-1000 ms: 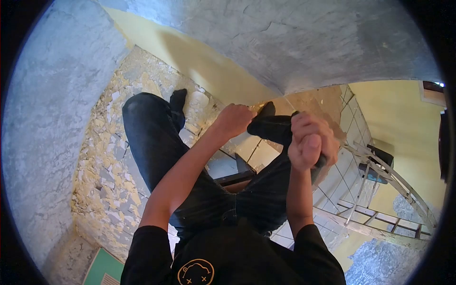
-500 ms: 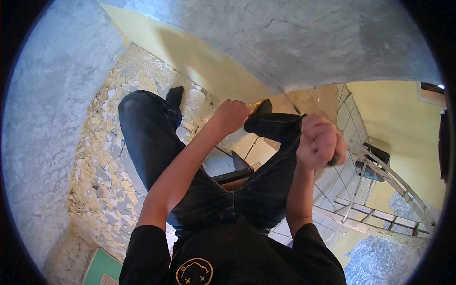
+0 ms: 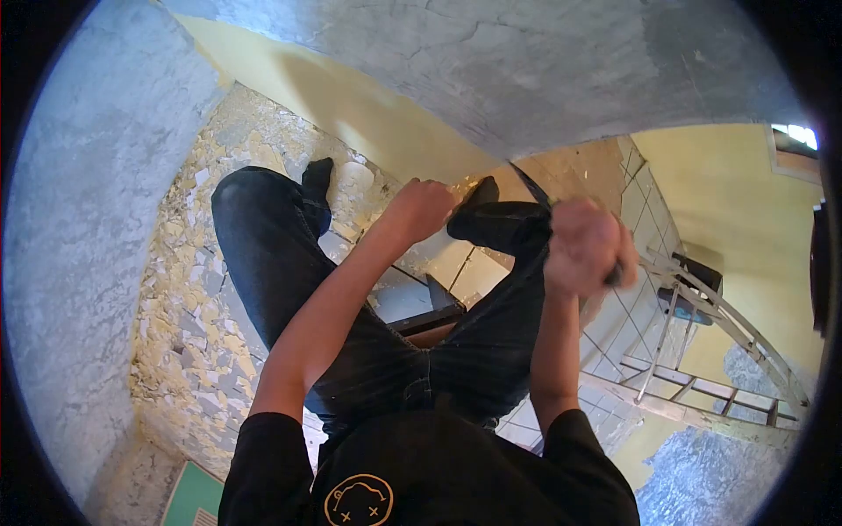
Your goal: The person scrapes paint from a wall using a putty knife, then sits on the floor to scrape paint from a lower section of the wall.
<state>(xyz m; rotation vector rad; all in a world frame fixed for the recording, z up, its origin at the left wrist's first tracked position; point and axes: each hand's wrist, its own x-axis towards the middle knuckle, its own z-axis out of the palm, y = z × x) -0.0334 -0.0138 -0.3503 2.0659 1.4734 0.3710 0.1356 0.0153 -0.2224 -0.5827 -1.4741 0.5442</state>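
Note:
My right hand (image 3: 586,248) is closed round the handle of a thin dark scraping tool (image 3: 531,186), its blade pointing up and left. The blade's tip meets the lower edge of the grey, scraped wall (image 3: 561,79), where yellow paint (image 3: 377,114) begins. Above my bent leg, my left hand (image 3: 424,209) is curled with its knuckles up; whatever it may hold is hidden. My right hand is slightly blurred.
Paint flakes (image 3: 197,342) cover the tiled floor at the left. A metal ladder (image 3: 702,405) lies at the right, near a dark object (image 3: 697,276). Between my legs is a dark-edged seat (image 3: 428,321). A green board (image 3: 191,495) is at the lower left.
My right hand and the tool have shifted slightly up and left, and the blade now shows more broadly. My left hand has moved slightly left in view, still curled.

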